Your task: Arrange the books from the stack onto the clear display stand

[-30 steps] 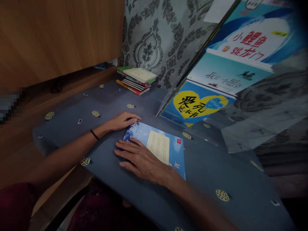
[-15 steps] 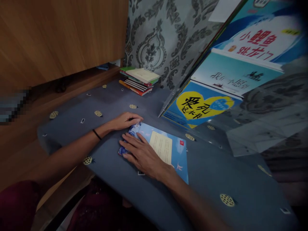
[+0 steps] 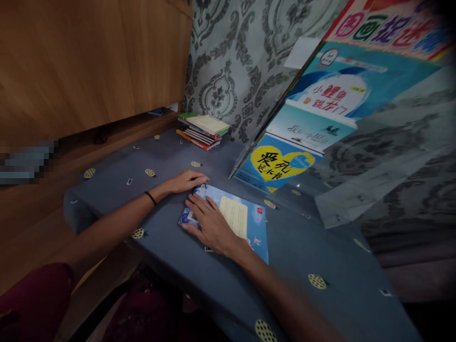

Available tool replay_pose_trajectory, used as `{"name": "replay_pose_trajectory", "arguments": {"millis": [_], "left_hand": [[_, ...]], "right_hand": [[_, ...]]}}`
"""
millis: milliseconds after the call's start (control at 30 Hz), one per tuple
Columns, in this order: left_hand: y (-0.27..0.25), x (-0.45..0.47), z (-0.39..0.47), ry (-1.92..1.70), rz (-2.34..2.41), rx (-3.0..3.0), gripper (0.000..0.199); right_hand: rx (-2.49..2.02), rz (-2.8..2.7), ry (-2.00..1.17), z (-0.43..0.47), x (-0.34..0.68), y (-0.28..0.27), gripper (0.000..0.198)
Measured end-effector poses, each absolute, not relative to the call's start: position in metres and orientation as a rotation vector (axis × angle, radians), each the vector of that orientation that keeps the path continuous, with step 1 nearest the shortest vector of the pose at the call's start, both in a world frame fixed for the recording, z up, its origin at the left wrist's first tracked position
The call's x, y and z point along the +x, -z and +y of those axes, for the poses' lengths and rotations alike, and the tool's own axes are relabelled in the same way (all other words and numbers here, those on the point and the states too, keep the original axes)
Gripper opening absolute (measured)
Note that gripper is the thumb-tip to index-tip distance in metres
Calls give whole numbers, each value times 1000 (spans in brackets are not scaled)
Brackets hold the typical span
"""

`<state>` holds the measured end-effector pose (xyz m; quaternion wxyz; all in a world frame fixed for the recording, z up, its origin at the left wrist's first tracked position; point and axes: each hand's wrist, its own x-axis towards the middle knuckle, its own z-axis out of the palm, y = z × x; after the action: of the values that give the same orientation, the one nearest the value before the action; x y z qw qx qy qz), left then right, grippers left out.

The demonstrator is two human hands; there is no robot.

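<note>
A light-blue picture book [image 3: 258, 222] lies flat on the cloth-covered table, with a cream text panel and a small red mark on its upward face. My right hand [image 3: 213, 224] rests palm down across the book's left part, fingers stretched out and slightly apart. My left hand [image 3: 185, 181], with a black band on its wrist, lies on the cloth at the book's far left corner. Its fingertips reach that corner and its fingers are extended; whether they slip under the edge is hidden.
A small stack of books [image 3: 203, 130] sits at the table's far end by the patterned wall. To the right stands a clear display rack [image 3: 335, 204] holding several upright books [image 3: 281, 164]. A wooden cabinet [image 3: 92, 61] borders the left side. The dark grey tablecloth [image 3: 285, 304] has pineapple prints.
The view has tilted upward, showing more of the rack's top book. Both hands stay by the book, and the right hand remains flat on it with little visible shift.
</note>
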<state>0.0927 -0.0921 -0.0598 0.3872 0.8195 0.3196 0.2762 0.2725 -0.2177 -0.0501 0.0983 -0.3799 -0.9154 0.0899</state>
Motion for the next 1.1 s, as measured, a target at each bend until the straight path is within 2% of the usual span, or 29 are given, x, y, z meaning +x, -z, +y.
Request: {"name": "replay_pose_trajectory", "arguments": {"millis": [200, 367, 533, 733, 1100], "left_hand": [[58, 92, -93, -722, 806, 2092, 48], [61, 91, -91, -722, 809, 2079, 51], [60, 90, -91, -715, 803, 2053, 60], [61, 91, -91, -706, 807, 2014, 73], [61, 91, -93, -774, 834, 1936, 76]], "right_hand": [[-1158, -2740, -312, -214, 273, 40, 59], [-1276, -2688, -200, -213, 271, 39, 67], [-1247, -2650, -206, -212, 271, 41, 64], [-1314, -2638, -285, -208, 270, 43, 72], [-1317, -2598, -171, -200, 268, 38, 62]]}}
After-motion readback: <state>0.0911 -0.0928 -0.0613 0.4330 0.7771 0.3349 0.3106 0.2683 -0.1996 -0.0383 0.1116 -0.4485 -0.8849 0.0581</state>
